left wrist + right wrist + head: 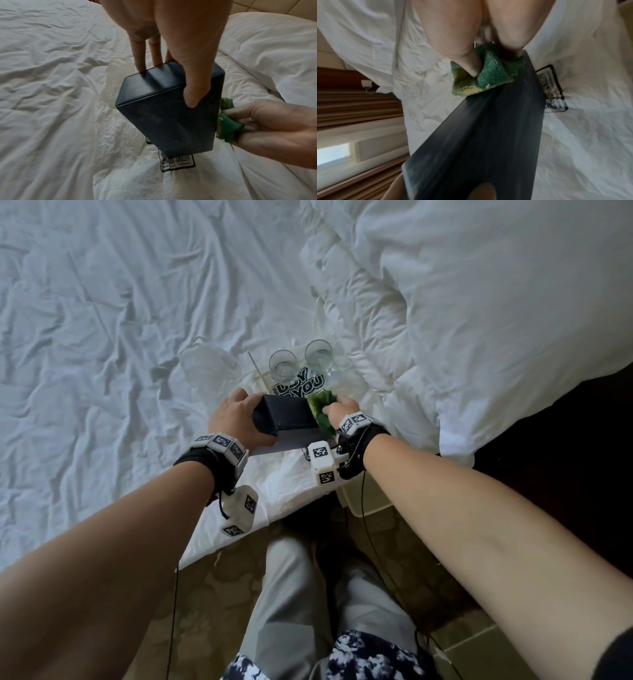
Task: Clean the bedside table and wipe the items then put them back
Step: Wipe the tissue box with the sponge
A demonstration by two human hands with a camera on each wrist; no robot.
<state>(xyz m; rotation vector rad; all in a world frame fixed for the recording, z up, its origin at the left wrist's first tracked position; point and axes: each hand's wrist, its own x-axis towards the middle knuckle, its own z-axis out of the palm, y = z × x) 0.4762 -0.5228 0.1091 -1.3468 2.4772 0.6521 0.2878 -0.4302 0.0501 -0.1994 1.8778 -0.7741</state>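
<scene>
A dark navy rectangular box (291,421) hangs above the bed, held by my left hand (236,419) at its left end, thumb on the near face and fingers on the far side. The same box (169,112) fills the left wrist view, thumb pressed on its side. My right hand (339,410) pinches a crumpled green cloth (320,409) against the box's right end. In the right wrist view the green cloth (481,77) sits under my thumb on the edge of the box (479,142).
Two clear drinking glasses (283,368) (320,358) stand on a white plastic bag (291,474) with black print, spread over the rumpled bed sheet (102,337). A thick white duvet (496,302) lies to the right. Patterned floor and my legs are below.
</scene>
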